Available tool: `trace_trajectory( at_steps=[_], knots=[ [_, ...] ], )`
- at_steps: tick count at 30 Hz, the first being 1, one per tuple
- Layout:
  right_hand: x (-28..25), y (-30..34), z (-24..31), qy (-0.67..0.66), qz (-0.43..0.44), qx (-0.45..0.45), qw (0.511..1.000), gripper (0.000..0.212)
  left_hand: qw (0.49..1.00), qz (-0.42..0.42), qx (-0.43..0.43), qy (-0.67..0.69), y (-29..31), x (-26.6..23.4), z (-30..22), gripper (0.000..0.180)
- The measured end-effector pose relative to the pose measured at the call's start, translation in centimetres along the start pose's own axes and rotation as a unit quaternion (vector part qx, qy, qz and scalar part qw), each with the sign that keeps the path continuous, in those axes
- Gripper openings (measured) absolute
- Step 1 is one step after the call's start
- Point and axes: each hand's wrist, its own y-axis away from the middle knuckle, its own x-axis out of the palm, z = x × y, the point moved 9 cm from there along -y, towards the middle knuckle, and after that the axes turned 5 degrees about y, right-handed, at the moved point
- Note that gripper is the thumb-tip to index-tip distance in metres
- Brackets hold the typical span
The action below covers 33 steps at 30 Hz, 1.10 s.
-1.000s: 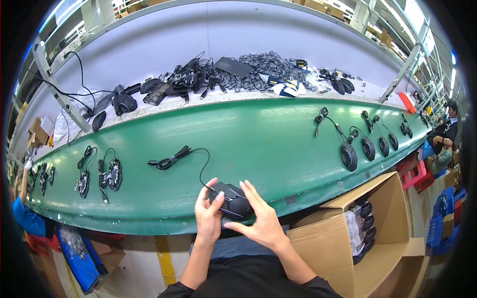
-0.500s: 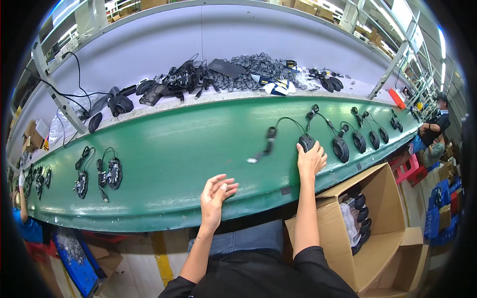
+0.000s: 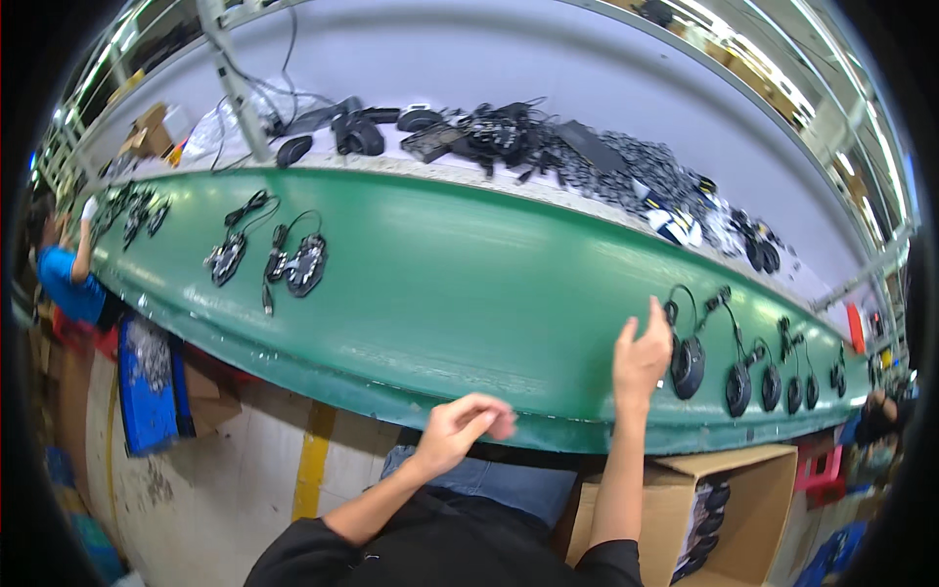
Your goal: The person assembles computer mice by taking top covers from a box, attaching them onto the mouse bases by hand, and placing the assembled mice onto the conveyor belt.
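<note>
My right hand (image 3: pixel 643 357) is above the green belt (image 3: pixel 430 293), fingers stretched out and nothing in it. Just right of its fingers lies a black computer mouse (image 3: pixel 688 369), its cable bundled above. My left hand (image 3: pixel 465 432) hovers over the belt's near edge, empty, with loosely bent fingers and blurred tips. Farther right, more black mice, among them a nearby mouse (image 3: pixel 737 389), form a row with their cables. Toward the left, two mouse assemblies with exposed inner parts, an opened mouse (image 3: pixel 307 265) and another opened mouse (image 3: pixel 228 258), rest with their cables.
Behind the belt, a ledge holds a heap of small dark parts (image 3: pixel 626 161) and tangled black cables (image 3: pixel 499 132). An open cardboard box (image 3: pixel 763 509) with black mice stands at my right. At far left, a person in blue (image 3: pixel 73 279) works near a blue bin (image 3: pixel 152 382).
My right hand has let go of the mouse, which now lies on the belt beside it with its cable settled. My left hand's fingers have curled. The view has turned left.
</note>
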Motion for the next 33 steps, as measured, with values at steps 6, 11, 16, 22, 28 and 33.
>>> trace_trajectory(
  at_steps=[6,11,16,22,28,33],
  knots=[
    [9.1,-3.1,15.3,-0.140,0.137,-0.161,0.967,0.035,0.796,-0.160,0.280,-0.512,5.9,-8.0,-11.6,0.015],
    [19.2,-10.6,28.2,-0.204,0.156,-0.225,0.940,0.018,0.730,-0.335,0.138,-0.579,2.6,-14.1,-12.3,0.026],
    [31.7,-21.1,38.7,-0.145,0.150,-0.260,0.943,0.024,0.708,-0.383,0.041,-0.591,3.6,-14.4,-12.1,0.034],
    [45.8,-25.9,47.8,0.110,0.308,-0.347,0.879,0.038,0.683,-0.390,0.004,-0.618,5.1,-15.5,-11.7,0.036],
    [49.5,-28.3,48.0,0.068,0.333,-0.359,0.869,0.038,0.706,-0.373,-0.021,-0.601,4.3,-16.1,-12.2,0.037],
    [45.9,-28.4,47.2,0.068,0.286,-0.211,0.932,0.049,0.710,-0.375,0.006,-0.596,4.1,-15.7,-11.9,0.040]
  ],
)
